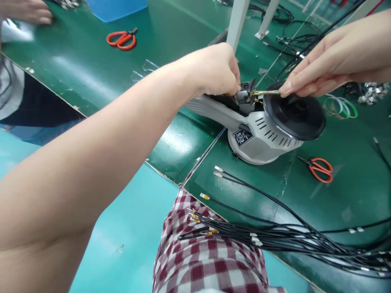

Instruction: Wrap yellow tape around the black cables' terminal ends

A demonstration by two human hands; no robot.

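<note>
Hands both at a grey tape dispenser (265,136), right of centre on the green table (91,77). Left hand (218,69), reached across from the near left on a bare forearm, fingers curled together and pressed down at the black mouth (246,95) on the dispenser's far left side; fingertips hidden behind the knuckles, any hold there impossible to tell. Right hand (332,61), in from the far right, thumb and forefinger pinched tight on the right end of a thin yellowish strip (264,92). Strip stretched taut and nearly level from the black mouth to that pinch, just above the far rim of the black disc (297,116) atop the dispenser. Hands near each other, not touching, the strip between them. Just right of the dispenser and a little nearer, flat on the table, orange scissors (319,167). Nearer still, a bundle of black wires (275,232) with small metal and yellow-tipped ends, fanned leftward over the table edge and onto a red-and-white checked cloth (207,256). Far left, a second pair of orange scissors (122,39), and at the far left corner another person's hand (29,12) resting on the table. Right of the disc, green and white rings (343,108); farther off, more black cable (293,40).
</note>
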